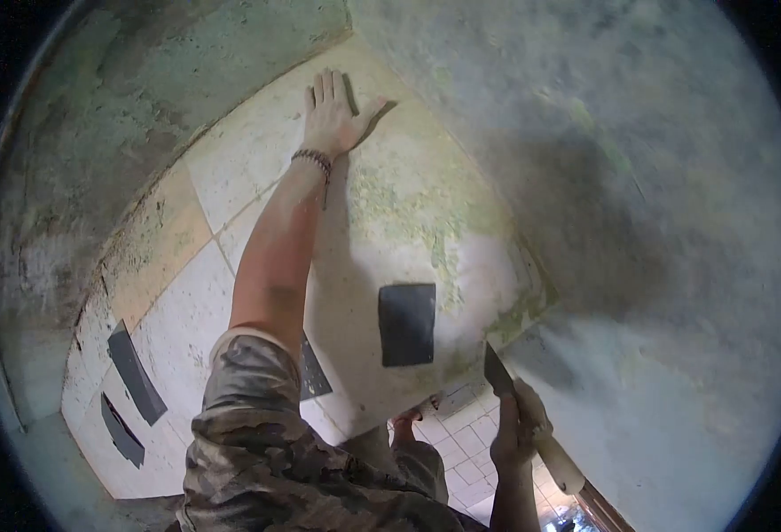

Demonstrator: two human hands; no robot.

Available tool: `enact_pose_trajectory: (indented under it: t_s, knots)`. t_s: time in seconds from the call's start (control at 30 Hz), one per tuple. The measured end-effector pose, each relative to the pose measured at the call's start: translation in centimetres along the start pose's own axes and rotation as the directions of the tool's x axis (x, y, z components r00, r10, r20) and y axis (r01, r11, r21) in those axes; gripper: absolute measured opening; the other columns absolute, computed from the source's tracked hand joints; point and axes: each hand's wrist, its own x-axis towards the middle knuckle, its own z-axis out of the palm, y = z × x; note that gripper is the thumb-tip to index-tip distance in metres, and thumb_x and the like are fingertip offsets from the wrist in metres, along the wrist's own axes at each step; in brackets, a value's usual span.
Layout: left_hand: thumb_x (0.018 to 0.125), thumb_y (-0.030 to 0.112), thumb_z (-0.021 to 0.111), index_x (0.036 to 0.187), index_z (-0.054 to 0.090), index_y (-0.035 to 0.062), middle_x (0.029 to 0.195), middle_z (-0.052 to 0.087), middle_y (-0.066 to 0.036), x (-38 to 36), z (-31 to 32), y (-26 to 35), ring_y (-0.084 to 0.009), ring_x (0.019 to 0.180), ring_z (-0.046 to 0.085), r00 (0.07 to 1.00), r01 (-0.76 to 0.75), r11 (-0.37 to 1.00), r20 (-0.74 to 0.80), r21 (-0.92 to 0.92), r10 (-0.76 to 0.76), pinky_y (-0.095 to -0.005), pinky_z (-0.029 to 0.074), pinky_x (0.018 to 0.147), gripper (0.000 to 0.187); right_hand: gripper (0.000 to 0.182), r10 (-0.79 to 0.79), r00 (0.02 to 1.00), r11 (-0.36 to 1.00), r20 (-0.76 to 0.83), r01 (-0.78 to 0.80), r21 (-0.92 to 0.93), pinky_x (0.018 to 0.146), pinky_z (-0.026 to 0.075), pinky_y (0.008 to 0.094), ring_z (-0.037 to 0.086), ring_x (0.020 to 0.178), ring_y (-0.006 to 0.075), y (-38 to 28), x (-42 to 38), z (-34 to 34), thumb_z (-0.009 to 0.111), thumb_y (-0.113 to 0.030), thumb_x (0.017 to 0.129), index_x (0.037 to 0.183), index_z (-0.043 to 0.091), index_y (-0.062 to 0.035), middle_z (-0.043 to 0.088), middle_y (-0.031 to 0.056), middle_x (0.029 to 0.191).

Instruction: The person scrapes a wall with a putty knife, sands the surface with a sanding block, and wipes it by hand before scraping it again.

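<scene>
Straight ahead, the left hand (331, 122) rests splayed on pale tiles (231, 182).

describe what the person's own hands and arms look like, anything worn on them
The left hand is ungloved, with a dark, beaded-looking bracelet at its wrist. A brown-and-grey camouflage sleeve covers that upper arm. The right hand is also ungloved; its sleeve isn't visible.

The tiled desk (231, 173) carries the left hand (331, 120), laid flat. Greenish flakes (404, 199) lie right of it; nearer the body, a dark sheet (407, 324) and a partly hidden dark piece (316, 374); well left of the hand, two dark strips (137, 372).
</scene>
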Motion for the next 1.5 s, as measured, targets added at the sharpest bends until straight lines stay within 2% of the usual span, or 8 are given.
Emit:
enact_pose_trajectory:
  t_s: [0.23,0.57,0.63,0.87,1.03,1.17,1.23,1.5]
  knots:
    - [0.064,0.089,0.055,0.142,0.028,-0.0146,0.151,0.027,-0.031,7.6,3.1,-0.6,-0.0412,0.143,0.022,0.986,-0.16,0.979,-0.018,0.123,0.164,-0.0494,0.016,0.118,0.132,0.026,0.027,0.997,0.999,0.068,-0.029,0.025,0.09,0.05,0.0352,0.065,0.101,0.0248,-3.3,5.2,5.2,0.061,-0.004,0.093,0.117,0.06,0.008,0.068,0.0192,0.107]
    - [0.073,0.086,0.05,0.134,0.035,-0.0174,0.141,0.036,-0.032,6.3,2.5,2.4,-0.0413,0.141,0.023,0.961,-0.275,0.956,0.059,0.104,0.27,-0.0501,0.021,0.116,0.121,0.03,0.314,0.949,0.895,0.023,-0.304,0.327,0.096,0.049,0.0385,0.063,0.107,0.026,-0.6,2.4,5.6,0.057,-0.004,0.096,0.123,0.055,0.0078,0.065,0.0216,0.115]
    - [0.076,0.085,0.047,0.136,0.031,-0.0203,0.144,0.029,-0.038,3.6,0.2,5.3,-0.0462,0.142,0.02,0.913,-0.271,0.96,0.3,-0.062,0.277,-0.0522,0.019,0.117,0.123,0.031,0.315,0.949,0.888,-0.003,-0.293,0.355,0.096,0.049,0.0385,0.063,0.107,0.0258,-1.8,2.5,5.1,0.058,-0.005,0.095,0.123,0.055,0.0078,0.065,0.0213,0.115]
    - [0.077,0.085,0.044,0.14,0.018,-0.024,0.151,0.01,-0.043,-8.2,-2.0,14.4,-0.0507,0.144,0.011,0.888,-0.334,0.921,0.26,-0.201,0.379,-0.0521,0.009,0.12,0.128,0.033,0.201,0.972,0.948,-0.124,-0.162,0.272,0.095,0.048,0.0369,0.061,0.107,0.0242,-2.2,1.1,2.6,0.062,-0.009,0.095,0.122,0.056,0.0084,0.064,0.0185,0.115]
    - [0.077,0.072,0.062,0.132,0.037,-0.0149,0.136,0.038,-0.036,-13.4,-4.1,17.2,-0.0471,0.133,0.034,0.799,-0.418,0.66,0.094,-0.624,0.595,-0.0527,0.024,0.114,0.106,0.032,0.216,0.965,0.928,-0.151,-0.155,0.339,0.094,0.048,0.0357,0.062,0.104,0.0227,-2.9,0.3,1.1,0.06,-0.008,0.095,0.123,0.056,0.0081,0.065,0.0173,0.112]
    - [0.079,0.065,0.064,0.111,0.052,-0.0092,0.114,0.052,-0.026,-7.1,-8.2,13.5,-0.0392,0.108,0.049,0.928,-0.108,0.923,0.296,-0.37,0.227,-0.0525,0.035,0.099,0.082,0.032,0.2,0.963,0.953,-0.183,-0.148,0.265,0.094,0.047,0.035,0.061,0.103,0.0221,-3.5,-0.4,-0.7,0.061,-0.007,0.094,0.122,0.057,0.0076,0.065,0.0172,0.111]
    - [0.082,0.068,0.058,0.115,0.05,-0.0118,0.113,0.051,-0.028,-5.4,-0.6,8.1,-0.0415,0.109,0.048,0.959,-0.284,0.938,-0.057,-0.198,0.279,-0.0524,0.033,0.102,0.087,0.032,0.202,0.964,0.953,-0.176,-0.152,0.261,0.094,0.047,0.0349,0.061,0.104,0.0221,-3.1,-0.7,-1.3,0.061,-0.008,0.094,0.122,0.057,0.0077,0.065,0.0175,0.111]
    - [0.082,0.076,0.049,0.133,0.033,-0.0194,0.147,0.022,-0.04,-12.6,-2.0,19.7,-0.0496,0.142,0.017,0.892,-0.316,0.927,0.269,-0.201,0.362,-0.0538,0.014,0.118,0.109,0.035,0.234,0.943,0.953,-0.236,-0.175,0.246,0.095,0.047,0.035,0.06,0.105,0.022,-2.0,-3.4,-2.7,0.062,-0.009,0.094,0.123,0.056,0.0093,0.065,0.0177,0.111]
